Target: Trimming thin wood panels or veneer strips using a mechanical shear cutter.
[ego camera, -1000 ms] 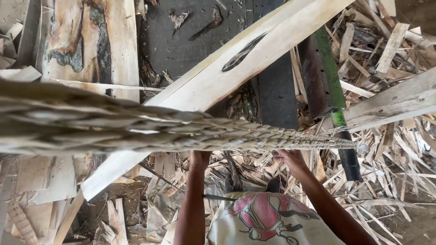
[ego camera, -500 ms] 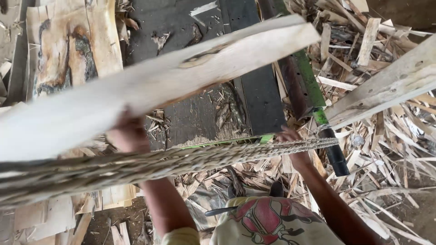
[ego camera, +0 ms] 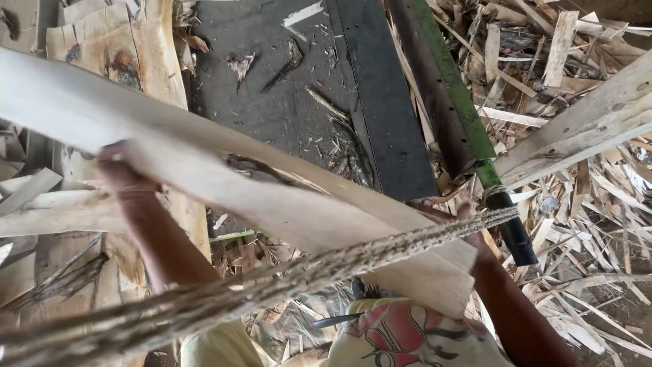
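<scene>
I hold a long pale wooden plank (ego camera: 224,177) slanting from upper left to lower right across the view. My left hand (ego camera: 115,173) grips it from below near its left part. My right hand (ego camera: 479,238) holds the plank's near end at the right, mostly hidden behind the wood. A rough bark-edged strip (ego camera: 285,278) crosses in front of both arms, close to the camera and blurred. A dark knot streak marks the plank's middle.
A dark machine table (ego camera: 292,88) with a green and black bar (ego camera: 468,129) lies beyond. Another plank (ego camera: 584,129) slants at the right. Wood offcuts and splinters (ego camera: 584,224) cover the floor; slabs (ego camera: 88,54) are stacked at the left.
The plank has swung round, its left end lifted and its right end brought down toward me. My left hand has come up along it to the left.
</scene>
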